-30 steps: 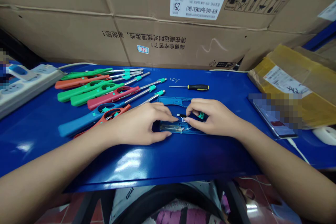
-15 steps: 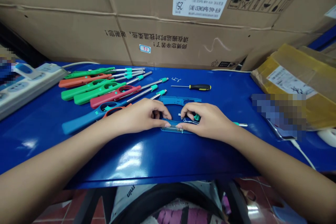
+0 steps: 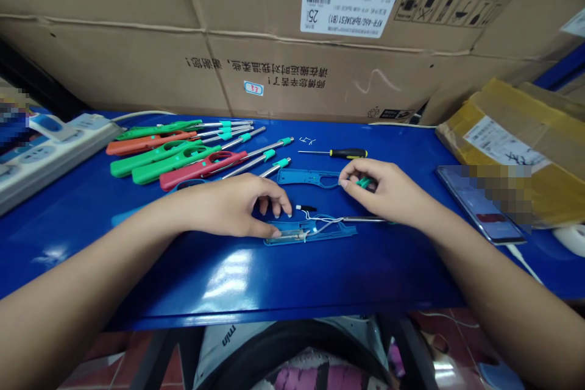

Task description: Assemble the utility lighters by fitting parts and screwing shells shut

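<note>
My left hand (image 3: 244, 204) is beside a blue lighter shell half (image 3: 336, 231), its thumb on the end of a clear fuel tank (image 3: 286, 236) lying in the shell. Its other fingers are apart above the table. My right hand (image 3: 388, 189) pinches a small green plastic piece (image 3: 364, 183), partly hidden by the fingers, near the end of a second blue shell half (image 3: 304, 178). Between the shells lies a black igniter piece (image 3: 307, 208) with white wires. A metal lighter tube (image 3: 365, 219) runs under my right wrist.
Several lighters (image 3: 201, 169) in green, orange, red and blue lie at the left. Behind the shells is a black-and-yellow screwdriver (image 3: 348, 153). A power strip (image 3: 50, 155) borders the left; a phone (image 3: 491, 213) and a taped parcel (image 3: 507, 140) the right. A big carton (image 3: 256, 30) stands behind.
My right hand has moved right and away from the lower shell, with the green piece in it. The lower shell has shifted slightly nearer and left, and its wires and igniter now show.
</note>
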Motion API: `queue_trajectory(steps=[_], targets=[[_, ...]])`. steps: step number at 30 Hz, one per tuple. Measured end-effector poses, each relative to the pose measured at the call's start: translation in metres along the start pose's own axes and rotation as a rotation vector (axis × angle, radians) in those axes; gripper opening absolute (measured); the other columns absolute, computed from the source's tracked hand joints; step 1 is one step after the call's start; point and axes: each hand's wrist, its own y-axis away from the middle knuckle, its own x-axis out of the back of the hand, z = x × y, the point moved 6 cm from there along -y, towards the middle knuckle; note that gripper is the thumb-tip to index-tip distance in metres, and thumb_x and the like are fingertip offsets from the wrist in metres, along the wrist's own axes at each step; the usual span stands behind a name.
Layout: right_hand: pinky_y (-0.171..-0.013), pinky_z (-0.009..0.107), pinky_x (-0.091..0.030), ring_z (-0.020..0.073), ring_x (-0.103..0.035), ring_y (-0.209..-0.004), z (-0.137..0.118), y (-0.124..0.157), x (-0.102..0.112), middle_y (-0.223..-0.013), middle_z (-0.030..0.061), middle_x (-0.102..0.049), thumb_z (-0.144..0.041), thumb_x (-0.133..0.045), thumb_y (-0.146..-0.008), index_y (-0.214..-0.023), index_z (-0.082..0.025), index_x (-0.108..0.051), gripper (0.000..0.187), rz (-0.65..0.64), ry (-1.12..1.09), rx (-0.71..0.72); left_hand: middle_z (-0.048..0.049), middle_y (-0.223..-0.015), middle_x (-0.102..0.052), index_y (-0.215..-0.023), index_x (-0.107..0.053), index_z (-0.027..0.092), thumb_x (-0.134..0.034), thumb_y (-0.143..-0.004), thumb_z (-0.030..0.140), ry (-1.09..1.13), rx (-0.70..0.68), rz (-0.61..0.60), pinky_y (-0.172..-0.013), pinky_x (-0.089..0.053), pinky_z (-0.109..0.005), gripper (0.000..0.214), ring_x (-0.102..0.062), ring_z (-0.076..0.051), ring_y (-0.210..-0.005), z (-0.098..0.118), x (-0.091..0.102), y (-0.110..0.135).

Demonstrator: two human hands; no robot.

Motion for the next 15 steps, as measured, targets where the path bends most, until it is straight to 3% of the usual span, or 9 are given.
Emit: queue_trajectory(steps=[4, 6, 9, 15], targets=[[-0.068, 0.031, -0.044, 0.0164, -0.057, -0.074, 0.000, 0.002, 0.010, -0.092, 0.0057, -0.066, -0.027, -0.060, -0.086, -0.090, -0.018, -0.070, 0.014, 0.022, -0.042, 0.001, -0.0034, -0.101, -0.071, -0.106, -0.072, 0.020, -0.068, -0.089, 0.035, -0.076, -0.058, 0.252, -0.072, -0.052, -0.028, 0.023, -0.064, -0.016, -0.080, 0.012, 0.001, -0.004], [-0.069, 0.031, -0.045, 0.0175, -0.058, -0.078, -0.001, 0.003, 0.009, -0.095, 0.0063, -0.066, -0.027, -0.058, -0.088, -0.093, -0.019, -0.072, 0.017, -0.008, -0.083, -0.015, -0.0064, -0.110, -0.068, -0.114, -0.071, 0.020, -0.061, -0.095, 0.033, -0.151, -0.087, 0.335, -0.084, -0.053, -0.033, 0.025, -0.065, -0.019, -0.094, 0.015, -0.005, -0.007], [-0.075, 0.032, -0.047, 0.0198, -0.062, -0.088, -0.005, 0.004, 0.003, -0.100, 0.0068, -0.067, -0.027, -0.055, -0.091, -0.098, -0.020, -0.073, 0.021, -0.092, -0.132, -0.017, -0.0073, -0.112, -0.066, -0.118, -0.071, 0.022, -0.057, -0.099, 0.034, -0.179, -0.109, 0.342, -0.093, -0.052, -0.038, 0.027, -0.065, -0.022, -0.102, 0.013, -0.016, -0.012], [-0.079, 0.031, -0.045, 0.0174, -0.061, -0.086, -0.012, 0.012, -0.007, -0.098, 0.0040, -0.066, -0.010, -0.047, -0.089, -0.094, -0.021, -0.066, 0.023, -0.278, 0.070, 0.097, -0.0050, -0.105, -0.067, -0.103, -0.074, 0.021, -0.062, -0.095, 0.028, -0.096, -0.088, 0.361, -0.079, -0.053, -0.031, 0.016, -0.065, -0.018, -0.091, 0.004, -0.020, -0.017]])
